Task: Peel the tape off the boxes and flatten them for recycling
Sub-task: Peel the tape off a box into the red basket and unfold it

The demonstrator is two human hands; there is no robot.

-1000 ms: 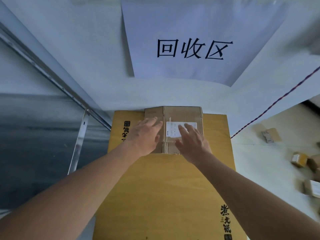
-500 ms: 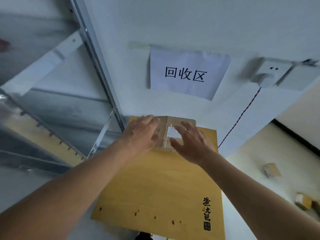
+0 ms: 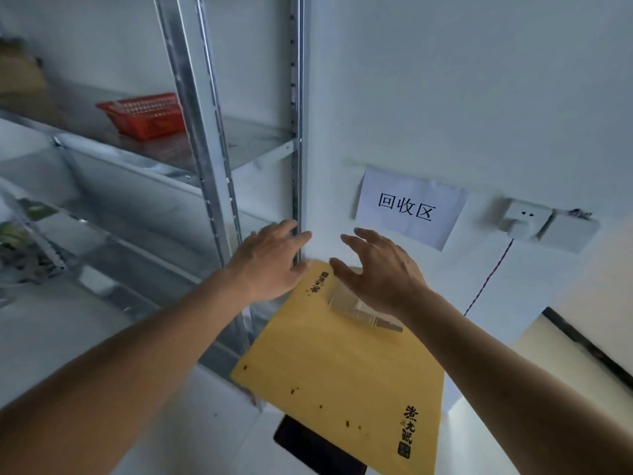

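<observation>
A small flattened brown box (image 3: 363,308) lies on top of a large flat yellow cardboard sheet (image 3: 346,365) with black printed characters. The sheet leans near the white wall under a paper sign (image 3: 409,209). My left hand (image 3: 270,262) hovers above the sheet's far left corner, fingers spread and holding nothing. My right hand (image 3: 380,269) hovers over the brown box with straight fingers, hiding its far end. Neither hand holds anything.
A metal shelf rack (image 3: 209,159) stands at the left, with a red basket (image 3: 144,114) on an upper shelf. A wall socket (image 3: 524,221) with a red cord (image 3: 489,275) is at the right. A dark flat object (image 3: 308,447) lies under the yellow sheet.
Both hands have lifted off the flattened brown box, which stays on the yellow sheet. The view has swung upward and left, bringing the shelves and red basket into sight.
</observation>
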